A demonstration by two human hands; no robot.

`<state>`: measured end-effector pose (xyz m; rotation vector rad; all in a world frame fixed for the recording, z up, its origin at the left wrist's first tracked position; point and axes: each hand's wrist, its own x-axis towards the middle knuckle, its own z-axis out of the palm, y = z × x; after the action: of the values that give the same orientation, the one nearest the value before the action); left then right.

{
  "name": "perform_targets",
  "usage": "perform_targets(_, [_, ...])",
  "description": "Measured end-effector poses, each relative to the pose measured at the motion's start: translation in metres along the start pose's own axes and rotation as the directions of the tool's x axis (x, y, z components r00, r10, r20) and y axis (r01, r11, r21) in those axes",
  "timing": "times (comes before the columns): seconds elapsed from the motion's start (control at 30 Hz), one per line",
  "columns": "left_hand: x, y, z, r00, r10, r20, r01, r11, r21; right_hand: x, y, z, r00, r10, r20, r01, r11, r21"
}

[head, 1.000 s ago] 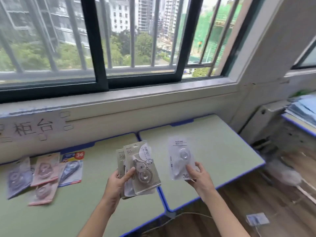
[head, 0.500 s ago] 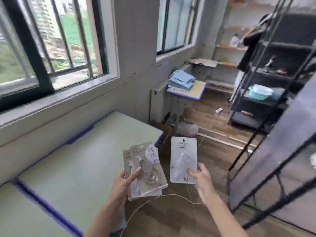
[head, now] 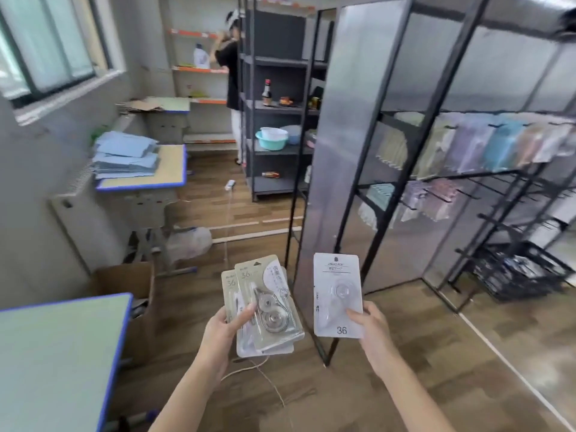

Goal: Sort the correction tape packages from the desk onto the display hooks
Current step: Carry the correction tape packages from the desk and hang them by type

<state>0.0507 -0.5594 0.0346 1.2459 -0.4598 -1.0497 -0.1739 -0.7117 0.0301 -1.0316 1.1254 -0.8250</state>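
L hand (head: pixel 223 330) grips a fanned stack of flat beige card-and-clear-blister correction tape packages (head: pixel 265 307), thumb pressed across the front, fingers hidden behind. R hand (head: pixel 374 330) pinches one white card-backed correction tape package with a clear blister (head: pixel 338 294) at its lower right corner, thumb on front, held upright just right of the L stack, not touching it.

Handling, as a guess: pkgs look v. light, card stiff enough to stay flat from a corner pinch but would bend if squeezed; the plastic blister is probably slick, so the stack may slide apart w/o thumb pressure. Best hold looks like bare card edge or bottom corner, leaving the top free for a hook. Hang holes at top: too small to tell.

Looks: beige pkgs printed "36" top left, grey tape wheels visible thru blister. White pkg has dark text at top, "36" at bottom, faint clear dispenser mid-card.

Black metal display rack with peg hooks (head: pixel 442 194) stands ahead-right of R hand, well apart; pastel pkgs hang there already. Green-topped desk w/ blue edge (head: pixel 62 353) sits left of L hand.
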Motion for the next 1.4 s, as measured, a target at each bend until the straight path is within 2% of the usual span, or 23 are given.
perform_targets(0.17, [0.034,-0.007,0.054,0.975,-0.078,0.207,0.069,0.996,0.05,-0.007,-0.01,-0.057,0.984,-0.019,-0.179,0.034,0.996,0.079])
perform_targets(0.37, [0.068,-0.024,0.135,0.91,-0.174,0.375,0.142,0.984,0.111,-0.009,-0.027,-0.133,0.935,-0.06,-0.35,0.098,0.991,0.091])
perform_targets(0.53, [0.094,-0.043,0.219,0.868,-0.202,0.454,0.146,0.977,0.156,0.007,-0.042,-0.207,0.889,-0.092,-0.448,0.153,0.983,0.1])
perform_targets(0.83, [0.13,-0.086,0.424,0.775,-0.252,0.58,0.161,0.966,0.204,0.052,-0.083,-0.384,0.799,-0.102,-0.592,0.19,0.978,0.089])
perform_targets(1.03, [0.147,-0.105,0.52,0.78,-0.245,0.576,0.172,0.969,0.178,0.084,-0.116,-0.463,0.785,-0.123,-0.607,0.213,0.974,0.078])
perform_targets(1.2, [0.17,-0.118,0.58,0.8,-0.257,0.543,0.203,0.966,0.159,0.12,-0.139,-0.499,0.79,-0.123,-0.6,0.219,0.972,0.089])
perform_targets(1.4, [0.228,-0.13,0.656,0.832,-0.196,0.518,0.166,0.981,0.105,0.195,-0.171,-0.545,0.81,-0.119,-0.575,0.203,0.976,0.084])
